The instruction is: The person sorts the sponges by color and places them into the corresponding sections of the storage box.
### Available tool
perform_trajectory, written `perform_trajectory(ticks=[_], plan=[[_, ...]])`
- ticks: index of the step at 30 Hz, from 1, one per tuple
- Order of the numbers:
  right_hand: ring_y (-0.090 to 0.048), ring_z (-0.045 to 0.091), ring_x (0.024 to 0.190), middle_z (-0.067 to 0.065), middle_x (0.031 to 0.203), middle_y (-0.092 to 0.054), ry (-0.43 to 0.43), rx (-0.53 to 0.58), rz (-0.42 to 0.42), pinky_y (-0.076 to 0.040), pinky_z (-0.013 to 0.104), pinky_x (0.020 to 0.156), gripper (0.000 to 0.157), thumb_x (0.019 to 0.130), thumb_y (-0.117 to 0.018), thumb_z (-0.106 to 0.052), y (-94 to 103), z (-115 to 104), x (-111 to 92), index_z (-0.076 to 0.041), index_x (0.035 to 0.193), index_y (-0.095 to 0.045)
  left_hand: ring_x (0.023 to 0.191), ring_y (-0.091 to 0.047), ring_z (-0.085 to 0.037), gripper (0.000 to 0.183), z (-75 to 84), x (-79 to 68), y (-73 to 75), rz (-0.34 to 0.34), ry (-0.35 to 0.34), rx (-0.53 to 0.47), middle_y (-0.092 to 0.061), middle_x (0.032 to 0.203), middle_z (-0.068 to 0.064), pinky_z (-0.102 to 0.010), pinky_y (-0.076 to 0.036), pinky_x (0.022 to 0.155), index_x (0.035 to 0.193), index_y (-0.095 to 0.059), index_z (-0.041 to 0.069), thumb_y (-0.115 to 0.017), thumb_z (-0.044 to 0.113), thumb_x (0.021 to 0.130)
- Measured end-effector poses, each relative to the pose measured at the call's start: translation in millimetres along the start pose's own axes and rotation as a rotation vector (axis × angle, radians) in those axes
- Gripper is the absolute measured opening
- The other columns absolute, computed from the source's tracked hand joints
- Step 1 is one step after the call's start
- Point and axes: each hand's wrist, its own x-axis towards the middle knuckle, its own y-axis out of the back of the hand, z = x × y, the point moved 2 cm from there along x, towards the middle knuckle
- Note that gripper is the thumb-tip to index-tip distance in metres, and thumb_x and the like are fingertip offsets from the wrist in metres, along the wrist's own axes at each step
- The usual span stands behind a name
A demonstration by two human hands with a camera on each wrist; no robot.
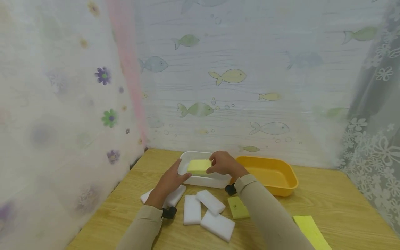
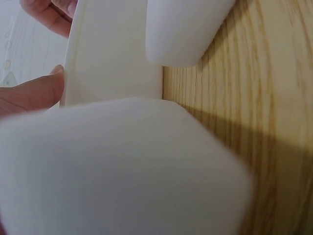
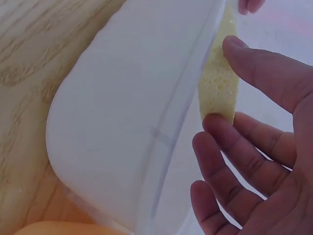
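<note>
My right hand (image 1: 223, 163) pinches the right end of a yellow sponge (image 1: 198, 166) between thumb and fingers, as the right wrist view shows from close up. The sponge (image 3: 218, 88) lies level within the outline of a white plastic tray (image 1: 207, 182), partly hidden behind its wall in the right wrist view. At the tray's left end is my left hand (image 1: 170, 180), thumb and forefinger spread wide apart. Its thumb (image 2: 41, 92) rests at the tray's rim in the left wrist view.
An orange tray (image 1: 272, 176) stands right of the white one. Several white sponge blocks (image 1: 192, 209) lie in front, one blurred large (image 2: 117, 171) in the left wrist view. Two more yellow sponges, one square (image 1: 238, 208) and one long (image 1: 310, 231), lie right on the wooden table (image 1: 340, 198).
</note>
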Motion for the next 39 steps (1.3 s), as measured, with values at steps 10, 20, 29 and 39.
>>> perform_trajectory(ticks=[10, 20, 29, 39], plan=[[-0.068, 0.019, 0.097, 0.004, 0.107, -0.074, -0.004, -0.019, -0.009, -0.059, 0.039, 0.087, 0.061, 0.084, -0.088, -0.036, -7.7, -8, 4, -0.005, 0.133, -0.069, 0.152, -0.034, -0.042, 0.094, 0.8, -1.1, 1.3, 0.009, -0.005, 0.011, -0.027, 0.169, -0.017, -0.065, -0.035, 0.117, 0.166, -0.018, 0.008, -0.068, 0.050, 0.098], [-0.067, 0.018, 0.094, 0.004, 0.106, -0.074, -0.017, -0.051, -0.008, -0.058, 0.039, 0.090, 0.060, 0.083, -0.089, -0.036, -16.7, -12, 7, -0.004, 0.130, -0.070, 0.152, -0.034, -0.042, 0.094, 2.3, -2.6, 1.9, 0.007, 0.004, 0.020, -0.027, 0.170, -0.016, -0.063, -0.035, 0.117, 0.167, -0.018, 0.010, -0.068, 0.050, 0.098], [-0.065, 0.017, 0.090, 0.004, 0.105, -0.073, -0.015, -0.098, -0.017, -0.058, 0.037, 0.091, 0.057, 0.083, -0.089, -0.035, -18.9, -11, 8, -0.005, 0.128, -0.071, 0.152, -0.034, -0.043, 0.092, 3.3, -3.7, 2.3, 0.012, 0.003, 0.021, -0.028, 0.169, -0.017, -0.064, -0.035, 0.117, 0.166, -0.019, 0.008, -0.068, 0.049, 0.099], [-0.068, 0.020, 0.096, 0.006, 0.107, -0.074, 0.039, -0.150, -0.008, -0.058, 0.039, 0.091, 0.059, 0.086, -0.086, -0.038, -13.1, -9, -1, -0.004, 0.131, -0.068, 0.151, -0.036, -0.042, 0.092, 6.5, -5.3, 2.2, 0.011, 0.008, 0.009, -0.029, 0.169, -0.017, -0.064, -0.036, 0.116, 0.166, -0.019, 0.009, -0.068, 0.047, 0.099]])
